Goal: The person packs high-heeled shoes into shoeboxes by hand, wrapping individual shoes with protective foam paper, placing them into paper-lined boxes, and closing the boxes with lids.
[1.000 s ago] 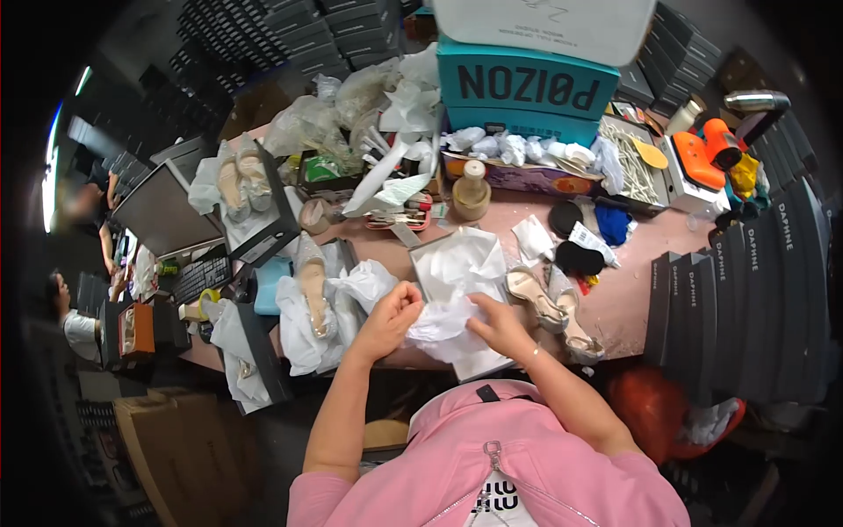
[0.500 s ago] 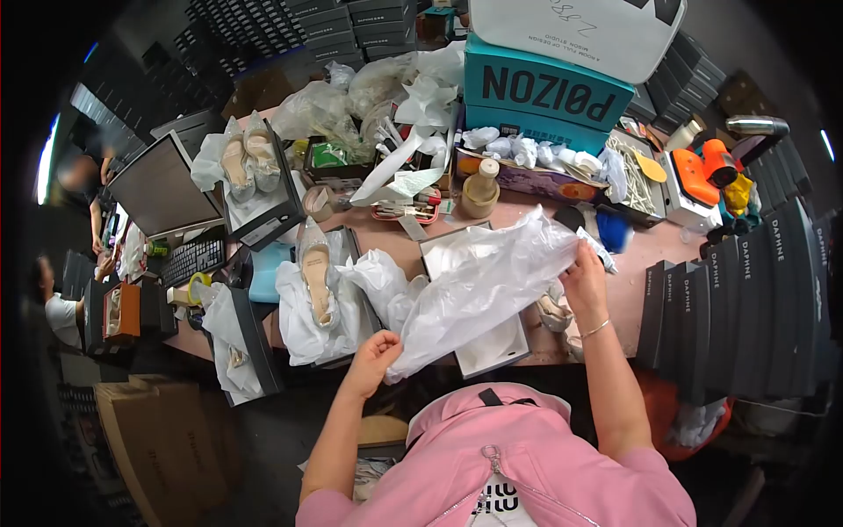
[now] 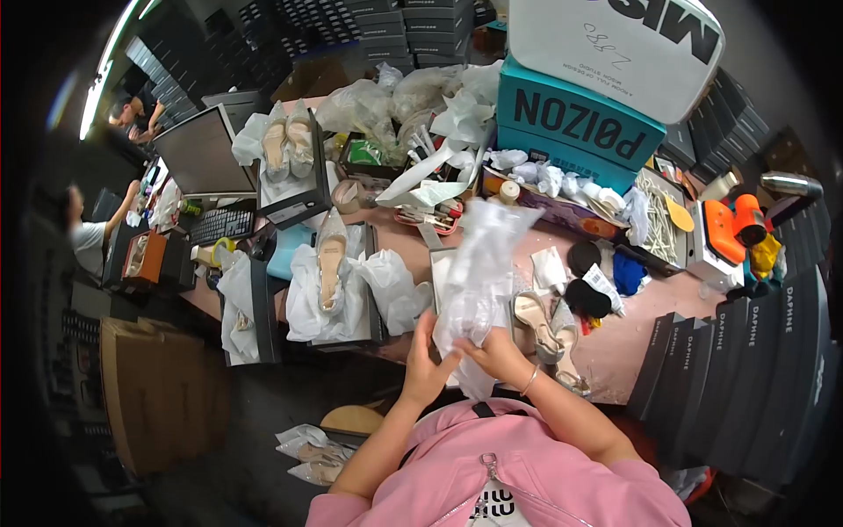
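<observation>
Spread across a pink tabletop (image 3: 669,303): a monitor (image 3: 207,154), opened shoe boxes (image 3: 377,327) and a teal box (image 3: 580,119), with dark stacked boxes (image 3: 379,37) in the dim room beyond. Unlike half a second ago, no longer stretched wide but bunched upright: white paper (image 3: 483,263), above the table's near edge, pinched in the curled right hand (image 3: 499,354), beside the left hand (image 3: 426,367), fingers extended, firmness of touch impossible to tell. Hemmed in by sandals (image 3: 546,329) at right; farther right, bare pink surface before DAPHNE boxes (image 3: 746,369)
</observation>
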A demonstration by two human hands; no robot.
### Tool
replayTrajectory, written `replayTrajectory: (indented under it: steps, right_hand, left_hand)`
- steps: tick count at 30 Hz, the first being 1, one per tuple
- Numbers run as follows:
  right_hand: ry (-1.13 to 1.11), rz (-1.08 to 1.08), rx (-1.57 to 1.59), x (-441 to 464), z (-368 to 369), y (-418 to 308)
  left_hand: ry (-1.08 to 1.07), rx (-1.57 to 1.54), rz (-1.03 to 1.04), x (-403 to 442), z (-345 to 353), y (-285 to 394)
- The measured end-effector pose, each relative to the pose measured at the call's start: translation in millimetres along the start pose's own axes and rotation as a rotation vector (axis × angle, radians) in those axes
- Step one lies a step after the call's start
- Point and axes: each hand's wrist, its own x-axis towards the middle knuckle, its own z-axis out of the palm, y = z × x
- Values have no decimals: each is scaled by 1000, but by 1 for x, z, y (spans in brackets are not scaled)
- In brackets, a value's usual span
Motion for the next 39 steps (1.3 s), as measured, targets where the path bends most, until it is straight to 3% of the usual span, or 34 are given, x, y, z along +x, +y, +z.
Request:
replayTrajectory:
  steps: [2, 4, 7, 9, 10, 12, 13, 16, 18, 19, 22, 25, 27, 28, 30, 31, 33, 35, 37, 39]
  right_hand:
    - [-98, 154, -87, -12, 0, 16]
    - [-72, 319, 119, -12, -22, -12]
    - [196, 301, 72, -27, -75, 6]
    - [394, 215, -96, -39, -126, 24]
    - [392, 457, -26, -52, -157, 21]
    - [477, 589, 65, -71, -198, 21]
    - [474, 585, 68, -80, -203, 28]
    - [873, 427, 658, -99, -202, 59]
    - [1098, 281, 756, -100, -203, 71]
    - [1102, 297, 799, -104, -204, 81]
    - [1062, 326, 928, -98, -195, 84]
    - [854, 511, 723, -91, -180, 68]
    - [586, 415, 434, -86, -172, 58]
    - [434, 489, 386, -80, -174, 47]
    - [318, 385, 481, -65, -164, 42]
    - [413, 188, 555, -58, -157, 32]
    - [591, 70, 396, -58, -156, 16]
    - [358, 112, 63, -80, -158, 11]
    - [100, 143, -66, -91, -134, -8]
    - [150, 273, 77, -97, -96, 10]
  left_hand:
    - [-90, -34, -299, 19, 10, -14]
    - [97, -580, -429, 23, 27, -22]
    - [245, -798, -512, 21, 27, -16]
    - [222, -807, -496, 21, 28, -26]
    - [247, -840, -517, 22, 32, -31]
    - [271, -870, -527, 20, 48, -28]
    - [264, -899, -524, 21, 61, -24]
    - [247, -998, -533, 25, 93, -12]
    - [196, -948, -474, 23, 96, -12]
    - [152, -916, -455, 20, 96, -10]
    - [154, -940, -483, 12, 102, 0]
    - [-231, -848, -620, -21, 121, -11]
    - [-169, -921, -688, -23, 147, -5]
    - [-154, -931, -757, -18, 157, -6]
    - [-115, -834, -879, -19, 161, -21]
    - [-115, -832, -877, -18, 159, -21]
    - [-9, -988, -924, -10, 152, -19]
    - [10, -1002, -912, -5, 141, -11]
    - [23, -1032, -918, -6, 138, -11]
    - [-77, -1065, -854, -8, 137, -16]
